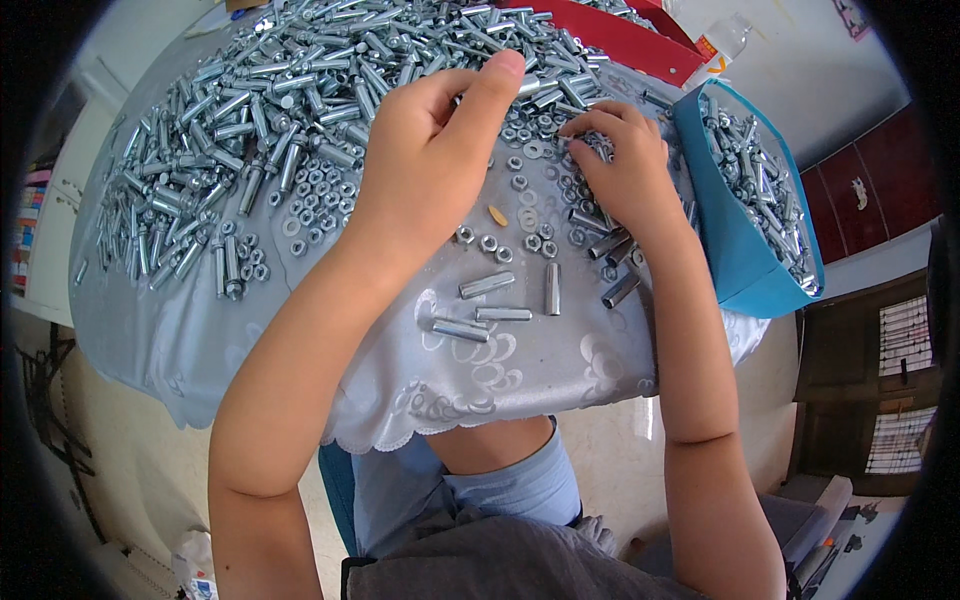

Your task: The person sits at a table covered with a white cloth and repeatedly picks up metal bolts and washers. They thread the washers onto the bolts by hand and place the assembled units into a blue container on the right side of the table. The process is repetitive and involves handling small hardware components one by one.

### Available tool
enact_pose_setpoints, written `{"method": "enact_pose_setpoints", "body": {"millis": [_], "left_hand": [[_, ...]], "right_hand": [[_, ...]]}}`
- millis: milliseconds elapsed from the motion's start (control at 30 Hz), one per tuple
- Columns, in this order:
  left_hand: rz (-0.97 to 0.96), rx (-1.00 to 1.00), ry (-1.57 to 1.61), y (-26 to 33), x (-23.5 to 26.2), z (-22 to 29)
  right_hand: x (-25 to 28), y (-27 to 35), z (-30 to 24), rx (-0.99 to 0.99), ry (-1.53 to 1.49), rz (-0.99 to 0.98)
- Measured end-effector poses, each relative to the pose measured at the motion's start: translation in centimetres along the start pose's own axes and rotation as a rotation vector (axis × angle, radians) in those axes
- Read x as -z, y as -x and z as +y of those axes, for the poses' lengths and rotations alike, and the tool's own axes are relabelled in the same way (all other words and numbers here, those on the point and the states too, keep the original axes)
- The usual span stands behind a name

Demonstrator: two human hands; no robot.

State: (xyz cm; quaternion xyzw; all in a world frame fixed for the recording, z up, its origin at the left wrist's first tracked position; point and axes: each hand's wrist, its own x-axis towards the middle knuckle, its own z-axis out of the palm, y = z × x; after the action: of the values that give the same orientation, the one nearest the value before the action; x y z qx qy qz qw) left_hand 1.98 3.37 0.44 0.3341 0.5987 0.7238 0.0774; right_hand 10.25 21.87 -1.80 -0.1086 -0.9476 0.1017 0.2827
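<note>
My left hand point(425, 155) is raised above the table with its fingers curled and thumb pointing up; what it holds, if anything, is hidden. My right hand point(628, 160) reaches down to the loose nuts point(520, 133) and washers point(528, 197), thumb and forefinger tips close together; anything pinched there is too small to tell. Between and below the hands lie several short metal sleeves point(486, 285), and more sleeves point(620, 290) sit beside my right wrist. Beyond my left hand spreads a big heap of sleeve anchor bolts point(330, 80), with a cluster of nuts point(318, 195) at its near edge.
A blue fabric bin point(745, 255) full of anchor bolts stands at the right. Behind are a red box point(610, 35) and a clear bottle point(722, 45). A small yellowish piece point(497, 215) lies among the nuts. The silvery tablecloth point(560, 370) hangs over the near edge above my lap.
</note>
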Motion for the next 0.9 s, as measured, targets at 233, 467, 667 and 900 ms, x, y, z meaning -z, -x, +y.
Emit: {"method": "enact_pose_setpoints", "body": {"millis": [233,467,667,900], "left_hand": [[0.073,-0.021,-0.035,0.1,-0.3,0.2],[0.034,-0.044,-0.042,0.2,-0.1,0.1],[0.028,-0.039,-0.074,0.2,-0.2,0.2],[0.040,-0.030,-0.055,0.1,-0.1,0.1]], "right_hand": [[-0.3,0.3,-0.5,0.059,-0.051,0.037],[-0.4,0.3,-0.9,0.073,0.015,-0.045],[0.1,0.3,-1.1,0.028,0.011,-0.096],[1.2,-0.6,-1.2,-0.084,-0.289,-0.001]]}}
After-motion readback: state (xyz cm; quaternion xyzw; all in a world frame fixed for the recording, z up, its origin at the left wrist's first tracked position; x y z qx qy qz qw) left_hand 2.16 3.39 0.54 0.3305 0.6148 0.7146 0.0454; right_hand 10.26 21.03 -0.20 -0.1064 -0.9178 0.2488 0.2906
